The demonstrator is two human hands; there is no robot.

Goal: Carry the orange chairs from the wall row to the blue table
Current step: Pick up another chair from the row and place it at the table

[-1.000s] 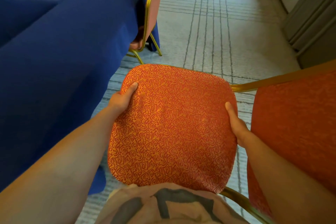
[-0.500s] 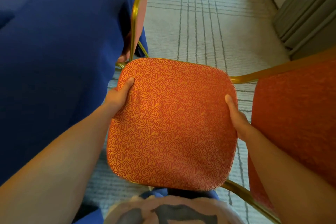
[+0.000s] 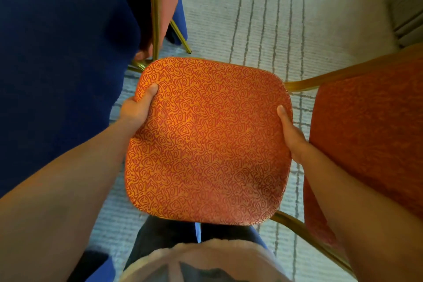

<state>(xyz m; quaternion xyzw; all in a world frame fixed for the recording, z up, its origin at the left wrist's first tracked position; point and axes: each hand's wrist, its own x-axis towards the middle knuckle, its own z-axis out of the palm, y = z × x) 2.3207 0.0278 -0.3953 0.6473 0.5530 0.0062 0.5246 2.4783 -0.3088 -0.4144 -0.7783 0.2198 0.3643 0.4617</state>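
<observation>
Chair (image 3: pixel 208 142) nearer table (image 3: pixel 64 64), between hands.

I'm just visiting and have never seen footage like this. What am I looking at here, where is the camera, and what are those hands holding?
No machine here: a person wears a wide-angle camera on their head, so you look down along their bare arms. The left hand and right hand grip opposite edges of a patterned orange chair seat. The chair's backrest, with its gold frame, stands to the right. At the left hangs the blue tablecloth of the table, with another orange chair already pushed against it. Below is a pale carpet with grey lines.
</observation>
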